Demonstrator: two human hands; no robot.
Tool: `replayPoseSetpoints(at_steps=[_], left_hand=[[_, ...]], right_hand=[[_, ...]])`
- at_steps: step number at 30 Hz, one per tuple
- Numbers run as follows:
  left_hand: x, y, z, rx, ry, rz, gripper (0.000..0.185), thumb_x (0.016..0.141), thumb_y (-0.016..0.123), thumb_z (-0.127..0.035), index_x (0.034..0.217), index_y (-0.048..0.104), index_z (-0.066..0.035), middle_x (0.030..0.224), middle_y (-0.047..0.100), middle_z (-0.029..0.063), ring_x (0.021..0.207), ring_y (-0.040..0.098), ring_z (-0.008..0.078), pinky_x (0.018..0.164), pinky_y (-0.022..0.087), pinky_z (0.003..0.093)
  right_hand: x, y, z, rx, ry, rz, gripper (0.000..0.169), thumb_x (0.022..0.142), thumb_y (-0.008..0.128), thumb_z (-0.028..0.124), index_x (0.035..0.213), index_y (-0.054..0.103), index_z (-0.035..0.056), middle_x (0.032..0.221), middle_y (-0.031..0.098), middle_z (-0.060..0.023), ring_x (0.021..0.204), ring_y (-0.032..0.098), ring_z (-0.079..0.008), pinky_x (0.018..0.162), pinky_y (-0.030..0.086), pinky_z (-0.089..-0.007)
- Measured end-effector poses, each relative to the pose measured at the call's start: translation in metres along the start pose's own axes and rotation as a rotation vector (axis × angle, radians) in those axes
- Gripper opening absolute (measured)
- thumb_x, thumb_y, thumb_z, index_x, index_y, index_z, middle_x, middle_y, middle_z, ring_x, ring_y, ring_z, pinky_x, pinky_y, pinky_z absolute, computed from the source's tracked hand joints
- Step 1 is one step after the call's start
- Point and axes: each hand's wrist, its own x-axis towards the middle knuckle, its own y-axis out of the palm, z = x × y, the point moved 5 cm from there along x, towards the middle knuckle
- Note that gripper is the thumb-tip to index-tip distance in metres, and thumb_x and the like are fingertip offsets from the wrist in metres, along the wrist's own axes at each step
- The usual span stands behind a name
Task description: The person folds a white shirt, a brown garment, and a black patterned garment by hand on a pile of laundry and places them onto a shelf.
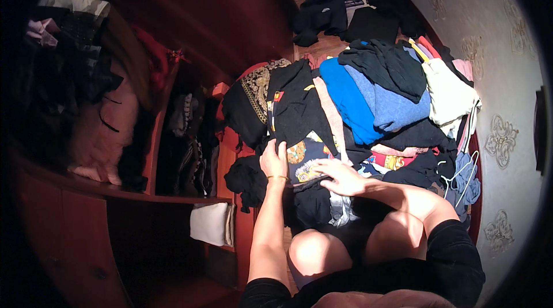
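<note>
A large heap of clothes lies before me. My left hand [274, 159] pinches the edge of a black garment [298, 113], thumb against fingers, at the heap's near left part. Over a dark printed garment [309, 161] with cartoon-like figures, my right hand [343, 178] rests with its fingers spread, holding nothing that I can see. A pink strip of cloth [330, 113] runs beside the black garment. To the left lies a black cloth with a gold floral border [258, 92]. Folded blue garments [373, 96] are piled at the right.
A dark red wardrobe [155, 198] with hanging clothes stands open on the left, a folded white cloth [209, 223] on its lower shelf. More dark clothes [322, 16] lie on the wooden floor beyond. White hangers [464, 174] lie near the patterned wall [492, 92] at right.
</note>
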Motion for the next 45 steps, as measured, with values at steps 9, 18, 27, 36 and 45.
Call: replayPoseSetpoints(at_steps=[9, 18, 27, 36, 45], left_hand=[[-0.026, -0.036, -0.053, -0.318, 0.291, -0.3, 0.018, 0.085, 0.063, -0.004, 0.102, 0.068, 0.0, 0.111, 0.065, 0.0132, 0.102, 0.061, 0.0278, 0.092, 0.046, 0.0353], [-0.109, -0.075, -0.153, -0.509, 0.571, 1.031, 0.018, 0.085, 0.063, -0.024, 0.078, 0.063, -0.008, 0.08, 0.057, 0.0087, 0.08, 0.057, 0.0286, 0.073, 0.044, 0.0395], [-0.114, -0.081, -0.134, -0.642, 0.603, 0.848, 0.054, 0.07, 0.08, -0.017, 0.117, 0.056, -0.003, 0.112, 0.057, 0.0146, 0.099, 0.055, 0.0295, 0.085, 0.045, 0.0392], [-0.092, -0.087, -0.118, -0.84, 0.138, 0.626, 0.022, 0.081, 0.066, 0.001, 0.103, 0.063, 0.001, 0.08, 0.058, 0.0062, 0.068, 0.055, 0.0105, 0.062, 0.045, 0.0226], [-0.015, -0.006, -0.127, 0.102, 1.057, 0.476, 0.055, 0.076, 0.057, 0.002, 0.124, 0.058, -0.023, 0.142, 0.039, 0.0224, 0.135, 0.036, 0.0389, 0.109, 0.029, 0.0549]], right_hand=[[-0.004, -0.004, -0.069, 0.898, 0.407, -0.328, 0.052, 0.087, 0.061, 0.004, 0.136, 0.043, -0.0014, 0.124, 0.057, -0.0141, 0.111, 0.056, -0.0219, 0.092, 0.047, -0.0331], [-0.005, -0.05, 0.024, 0.603, -0.057, 0.241, 0.052, 0.078, 0.068, 0.013, 0.126, 0.052, 0.0001, 0.127, 0.053, -0.0119, 0.119, 0.048, -0.0233, 0.099, 0.04, -0.0331], [-0.032, -0.053, 0.038, 0.383, 0.03, 0.334, 0.081, 0.071, 0.078, 0.025, 0.139, 0.04, 0.0052, 0.132, 0.051, -0.0122, 0.125, 0.045, -0.0262, 0.107, 0.033, -0.0375], [-0.017, -0.082, 0.09, 0.455, -0.087, 0.154, 0.071, 0.072, 0.063, 0.015, 0.139, 0.042, 0.0038, 0.13, 0.052, -0.015, 0.128, 0.044, -0.0294, 0.109, 0.03, -0.0403], [-0.061, -0.087, 0.136, 0.763, -0.315, 0.469, 0.03, 0.087, 0.052, 0.026, 0.103, 0.06, 0.0013, 0.119, 0.056, -0.0168, 0.115, 0.053, -0.0336, 0.101, 0.04, -0.0408]])
